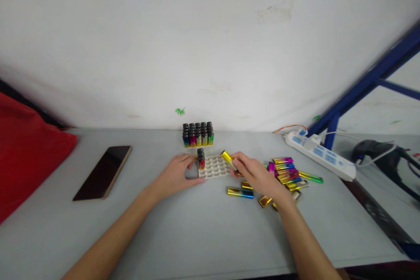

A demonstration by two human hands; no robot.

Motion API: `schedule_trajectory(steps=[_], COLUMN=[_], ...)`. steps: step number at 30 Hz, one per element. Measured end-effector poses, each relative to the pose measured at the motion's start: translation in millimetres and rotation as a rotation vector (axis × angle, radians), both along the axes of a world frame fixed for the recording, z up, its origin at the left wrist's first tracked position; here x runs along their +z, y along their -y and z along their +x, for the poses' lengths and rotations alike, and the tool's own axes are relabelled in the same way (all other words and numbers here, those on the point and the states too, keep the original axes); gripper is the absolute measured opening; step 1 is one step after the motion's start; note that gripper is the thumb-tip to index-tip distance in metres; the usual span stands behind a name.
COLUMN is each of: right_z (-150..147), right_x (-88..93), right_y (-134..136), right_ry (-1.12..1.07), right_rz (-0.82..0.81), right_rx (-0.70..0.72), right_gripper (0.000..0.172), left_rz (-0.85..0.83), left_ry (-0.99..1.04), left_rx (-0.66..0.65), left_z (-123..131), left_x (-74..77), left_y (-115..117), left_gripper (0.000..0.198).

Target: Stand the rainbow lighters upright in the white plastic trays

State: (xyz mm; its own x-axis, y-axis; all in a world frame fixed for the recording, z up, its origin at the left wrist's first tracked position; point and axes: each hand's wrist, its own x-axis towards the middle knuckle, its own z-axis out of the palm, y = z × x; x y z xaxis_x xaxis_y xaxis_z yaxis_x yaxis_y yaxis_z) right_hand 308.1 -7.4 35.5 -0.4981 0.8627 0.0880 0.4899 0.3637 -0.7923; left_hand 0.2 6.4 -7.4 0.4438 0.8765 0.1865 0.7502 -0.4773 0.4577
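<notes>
My left hand (176,173) rests on the table against the left edge of a white slotted tray (215,167), steadying it; its fingers are curled at the tray side. A few lighters (201,159) stand upright in the tray's left column. My right hand (254,174) pinches a shiny gold lighter (227,159) tilted over the tray's right side. A heap of iridescent lighters (288,173) lies just right of that hand, with loose ones (240,192) in front.
A full tray of standing lighters (198,134) sits by the wall. A phone (103,171) lies to the left, beyond it a red cloth (26,157). A white power strip (320,153) and a blue metal frame (367,83) are on the right.
</notes>
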Motion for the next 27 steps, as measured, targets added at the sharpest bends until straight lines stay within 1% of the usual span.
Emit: schedule_trajectory(steps=[3, 4, 6, 8, 10, 12, 14, 15, 18, 20, 24, 27], right_z=[-11, -16, -25, -33, -42, -49, -54, -57, -62, -64, -66, -67], right_x=[-6.0, -9.4, -16.8, -23.5, -28.3, -31.0, -31.7, -31.4, -28.1, -24.7, -20.1, -22.3], right_y=[-4, -5, -8, -9, -9, -7, -4, -3, 3, 6, 9, 7], right_ry=[-0.199, -0.279, -0.453, -0.588, -0.653, -0.668, -0.680, -0.693, -0.757, -0.779, -0.754, -0.725], right_rz=[-0.024, -0.056, -0.170, -0.271, -0.303, -0.296, -0.289, -0.301, -0.405, -0.474, -0.508, -0.557], right_rx=[-0.160, -0.216, -0.296, -0.341, -0.386, -0.414, -0.396, -0.362, -0.237, -0.190, -0.183, -0.156], right_gripper=[0.047, 0.050, 0.055, 0.056, 0.056, 0.059, 0.062, 0.061, 0.054, 0.054, 0.061, 0.071], left_rz=[-0.004, -0.007, -0.016, -0.025, -0.036, -0.040, -0.039, -0.037, -0.037, -0.037, -0.019, -0.006], left_ry=[-0.001, -0.002, -0.004, -0.004, -0.005, -0.005, -0.005, -0.006, -0.013, -0.015, -0.008, -0.010], left_rx=[-0.001, 0.001, 0.006, 0.007, 0.008, 0.010, 0.011, 0.011, 0.011, 0.010, 0.007, 0.009], left_z=[0, 0, 0, 1, 1, 2, 2, 2, 1, 1, 1, 1], left_x=[-0.8, -0.8, -0.2, 1.3, 3.0, 3.9, 3.8, 3.5, 2.9, 3.0, 2.7, 1.8], left_y=[0, -1, -1, 0, 0, 1, 1, 1, 1, 0, 0, 0], left_gripper=[0.050, 0.050, 0.049, 0.049, 0.048, 0.048, 0.047, 0.047, 0.048, 0.049, 0.047, 0.047])
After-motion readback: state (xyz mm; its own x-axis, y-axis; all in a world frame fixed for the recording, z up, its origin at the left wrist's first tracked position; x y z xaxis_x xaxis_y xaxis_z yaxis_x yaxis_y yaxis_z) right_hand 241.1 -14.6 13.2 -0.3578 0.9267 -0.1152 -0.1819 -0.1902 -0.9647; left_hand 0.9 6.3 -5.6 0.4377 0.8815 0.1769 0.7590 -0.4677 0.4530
